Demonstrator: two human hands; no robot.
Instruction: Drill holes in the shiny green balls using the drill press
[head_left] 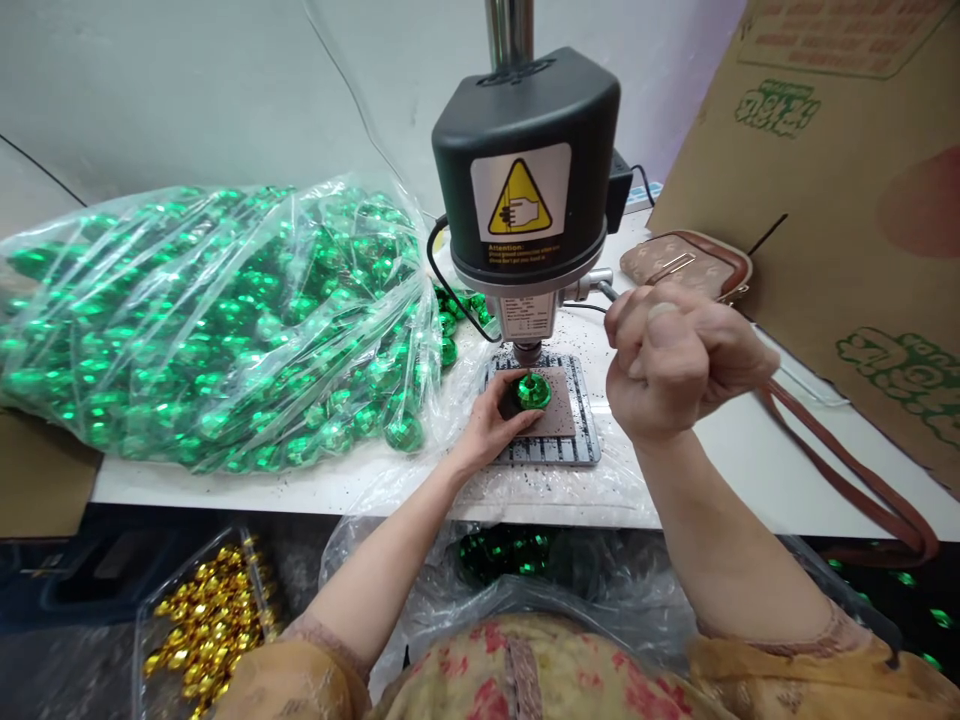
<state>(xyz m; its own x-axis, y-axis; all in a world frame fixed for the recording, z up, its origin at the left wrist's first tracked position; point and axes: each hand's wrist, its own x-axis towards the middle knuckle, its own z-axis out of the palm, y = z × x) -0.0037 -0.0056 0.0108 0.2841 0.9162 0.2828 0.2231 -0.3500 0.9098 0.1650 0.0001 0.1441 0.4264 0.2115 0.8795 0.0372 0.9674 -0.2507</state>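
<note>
Left fingers pinch the green ball between them (right fingers grip a lever).

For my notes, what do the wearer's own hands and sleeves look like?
The left hand and right hand are ungloved, and the forearms are bare. The left sleeve and right sleeve are mustard tan, edged with dull pink cuffs. No watch or bracelet shows.
</note>
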